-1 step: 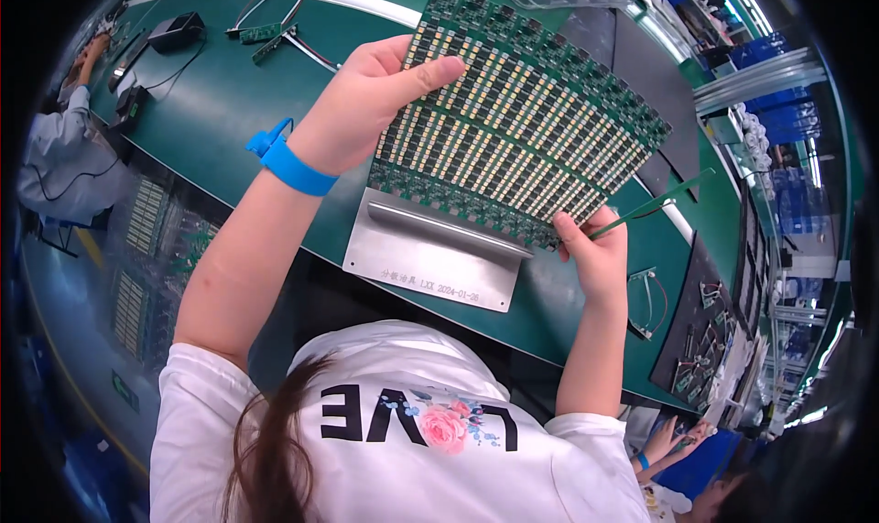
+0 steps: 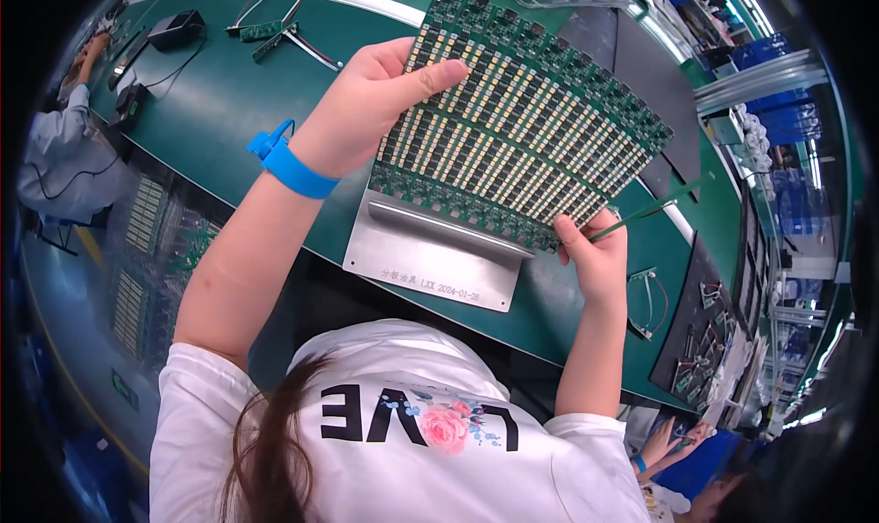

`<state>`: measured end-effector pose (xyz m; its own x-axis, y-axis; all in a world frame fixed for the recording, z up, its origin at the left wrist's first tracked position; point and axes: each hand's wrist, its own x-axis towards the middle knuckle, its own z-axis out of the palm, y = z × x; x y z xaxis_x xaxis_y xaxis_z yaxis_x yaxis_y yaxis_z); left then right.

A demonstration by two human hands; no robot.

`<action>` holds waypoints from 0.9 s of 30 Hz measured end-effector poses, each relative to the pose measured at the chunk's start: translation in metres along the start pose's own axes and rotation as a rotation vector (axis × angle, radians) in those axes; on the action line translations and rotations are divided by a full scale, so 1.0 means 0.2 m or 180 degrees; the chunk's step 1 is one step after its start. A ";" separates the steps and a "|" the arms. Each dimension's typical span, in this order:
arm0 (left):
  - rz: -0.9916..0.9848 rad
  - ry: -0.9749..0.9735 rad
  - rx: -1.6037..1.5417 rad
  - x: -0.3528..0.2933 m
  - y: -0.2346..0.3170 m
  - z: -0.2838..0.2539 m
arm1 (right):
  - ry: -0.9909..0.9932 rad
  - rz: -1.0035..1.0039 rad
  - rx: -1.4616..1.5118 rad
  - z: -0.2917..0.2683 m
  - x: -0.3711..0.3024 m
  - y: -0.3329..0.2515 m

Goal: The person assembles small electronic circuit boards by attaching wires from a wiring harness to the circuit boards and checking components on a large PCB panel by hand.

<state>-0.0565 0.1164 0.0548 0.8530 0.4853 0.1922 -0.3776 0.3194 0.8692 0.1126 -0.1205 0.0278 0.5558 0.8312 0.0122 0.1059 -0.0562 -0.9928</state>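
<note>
A large green circuit board panel (image 2: 531,106) with rows of small yellowish and black parts is held up between my hands, tilted. My left hand (image 2: 389,92) is closed on its left edge, thumb on top and the other fingers hidden beneath. At the near right corner, my right hand (image 2: 595,248) pinches the panel with its thumb on top. A thin green strip (image 2: 648,209) sticks out from the same hand toward the far right. Below the panel's near edge lies a silver metal fixture (image 2: 430,259) with a raised ridge, partly covered by the panel.
The green table (image 2: 247,102) carries a black box (image 2: 177,30) and small wired boards (image 2: 265,36) at the far left. A black mat (image 2: 705,321) with several small boards lies at the right. Co-workers' hands (image 2: 96,45) show at the left and lower right (image 2: 659,445).
The panel's right side and the tip of the thin strip have dipped slightly. Both hands keep their grips.
</note>
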 end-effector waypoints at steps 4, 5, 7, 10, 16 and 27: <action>-0.0041 -0.0031 0.0233 -0.03 -0.03 -0.01 | 0.0060 0.0050 0.0014 0.01 -0.02 0.01; -0.0049 -0.0026 0.0229 -0.03 -0.04 -0.01 | 0.0072 0.0053 -0.0039 0.01 -0.02 0.01; 0.0084 0.0144 0.0023 -0.03 -0.06 -0.01 | 0.0085 0.0059 -0.0093 0.01 -0.03 0.02; 0.0070 0.0180 0.0047 -0.05 -0.07 -0.02 | 0.0060 0.0046 -0.0101 0.01 -0.02 0.03; 0.0266 0.0191 -0.0002 -0.09 -0.04 0.02 | 0.0244 -0.0067 -0.0245 0.02 -0.07 0.00; 0.0209 0.0141 0.0037 -0.14 -0.05 0.02 | 0.0167 -0.0130 -0.0200 0.02 -0.11 0.03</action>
<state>-0.0744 0.0963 0.0434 0.8096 0.5406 0.2289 -0.4278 0.2763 0.8606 0.0966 -0.1370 0.0208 0.5921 0.8036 0.0605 0.1801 -0.0587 -0.9819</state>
